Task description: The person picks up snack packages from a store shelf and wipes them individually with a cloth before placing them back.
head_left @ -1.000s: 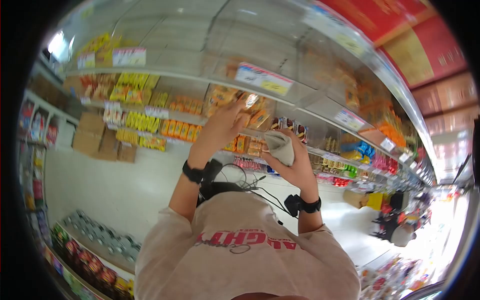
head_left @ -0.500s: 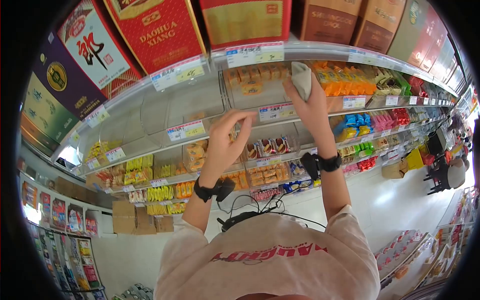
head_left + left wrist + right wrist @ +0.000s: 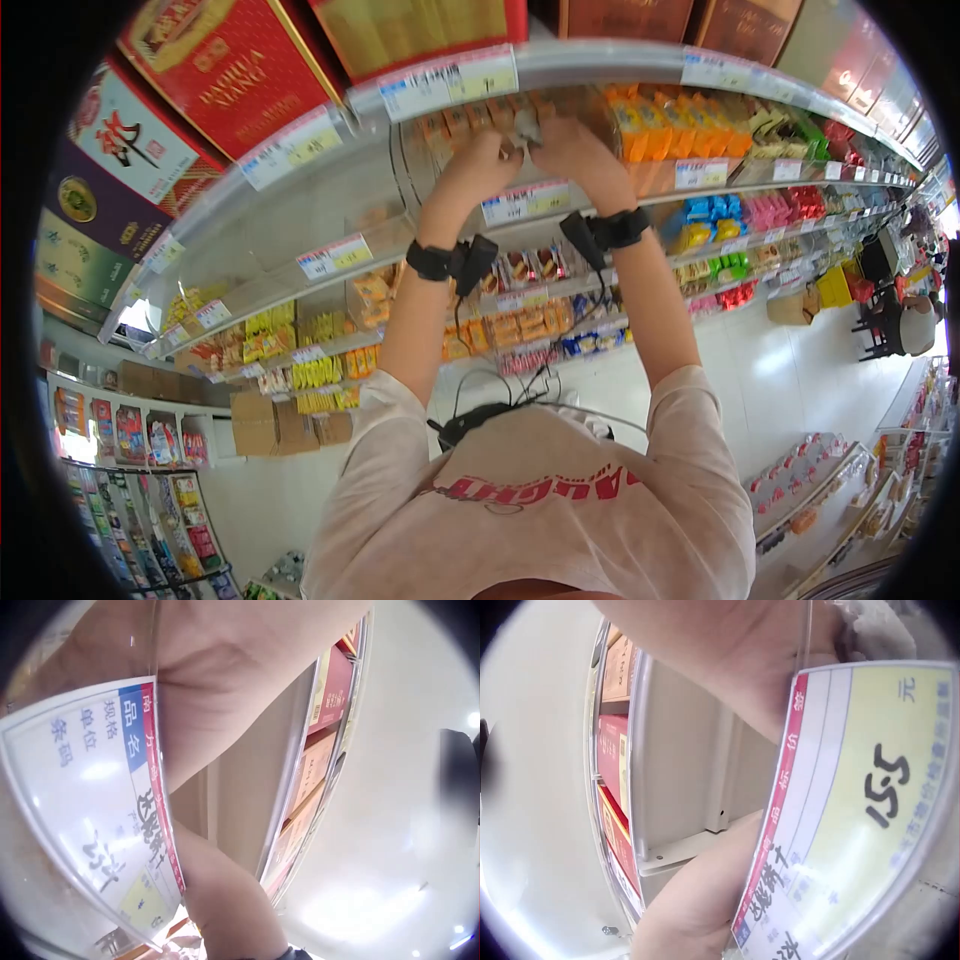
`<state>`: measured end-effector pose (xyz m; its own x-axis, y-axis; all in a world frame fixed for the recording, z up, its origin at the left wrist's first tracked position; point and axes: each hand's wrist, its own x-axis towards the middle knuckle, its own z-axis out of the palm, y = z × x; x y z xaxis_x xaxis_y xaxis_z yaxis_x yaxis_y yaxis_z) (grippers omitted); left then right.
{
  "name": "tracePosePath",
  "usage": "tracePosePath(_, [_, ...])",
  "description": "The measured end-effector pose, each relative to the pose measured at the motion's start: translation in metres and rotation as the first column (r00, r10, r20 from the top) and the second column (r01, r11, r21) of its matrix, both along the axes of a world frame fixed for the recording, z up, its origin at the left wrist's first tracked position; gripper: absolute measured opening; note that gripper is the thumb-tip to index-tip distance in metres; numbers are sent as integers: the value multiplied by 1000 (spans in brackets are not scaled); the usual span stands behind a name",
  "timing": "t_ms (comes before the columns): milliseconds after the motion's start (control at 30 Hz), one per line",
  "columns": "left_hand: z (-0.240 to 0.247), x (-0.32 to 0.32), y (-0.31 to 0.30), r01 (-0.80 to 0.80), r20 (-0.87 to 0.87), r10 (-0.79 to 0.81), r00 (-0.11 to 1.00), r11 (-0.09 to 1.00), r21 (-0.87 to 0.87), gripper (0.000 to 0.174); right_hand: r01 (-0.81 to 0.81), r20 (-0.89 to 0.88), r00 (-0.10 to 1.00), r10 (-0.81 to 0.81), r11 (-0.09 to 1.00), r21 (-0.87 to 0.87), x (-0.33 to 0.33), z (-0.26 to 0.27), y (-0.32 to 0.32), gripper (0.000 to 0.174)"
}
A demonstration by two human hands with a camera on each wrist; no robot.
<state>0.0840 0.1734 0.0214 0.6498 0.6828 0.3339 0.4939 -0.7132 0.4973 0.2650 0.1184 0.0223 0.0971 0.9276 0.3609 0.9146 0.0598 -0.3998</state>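
Note:
Both hands reach into a clear plastic bin on the upper shelf, behind its price tag (image 3: 525, 203). My right hand (image 3: 580, 160) holds a grey cloth (image 3: 527, 125), mostly hidden by the fingers in the head view; pale cloth also shows past that hand in the right wrist view. To its left, my left hand (image 3: 475, 172) has its fingers loosely bent, a gap between thumb and forefinger. Orange-wrapped snacks (image 3: 455, 120) lie at the back of the bin. In the left wrist view, the price tag (image 3: 94, 802) covers part of the hand.
Red gift boxes (image 3: 235, 85) stand on the shelf above. Orange packets (image 3: 670, 128) fill the bin on the right. Lower shelves hold more wrapped snacks (image 3: 530, 322). Cables (image 3: 500, 385) hang before the body. Cardboard boxes (image 3: 275, 422) stand on the floor to the left.
My right hand has moved left and down with the cloth, further into the bin. My left hand has risen from below into the same bin, close to the right. Earlier, the head view turned rightward.

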Motion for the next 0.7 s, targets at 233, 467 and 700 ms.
tracePosePath(233, [23, 0, -21, 9, -7, -11, 1000, 964, -266, 34, 34, 91, 996, -19, 984, -176, -7, 9, -4, 31])
tracePosePath(467, [18, -5, -17, 77, 176, -12, 984, 926, -369, 37, -7, -135, 991, -15, 986, -165, -4, 7, -8, 31])
tracePosePath(700, [12, -6, -8, -9, 232, 76, 970, 960, -280, 55, -120, -129, 972, 196, 886, 447, -11, 18, -17, 40])
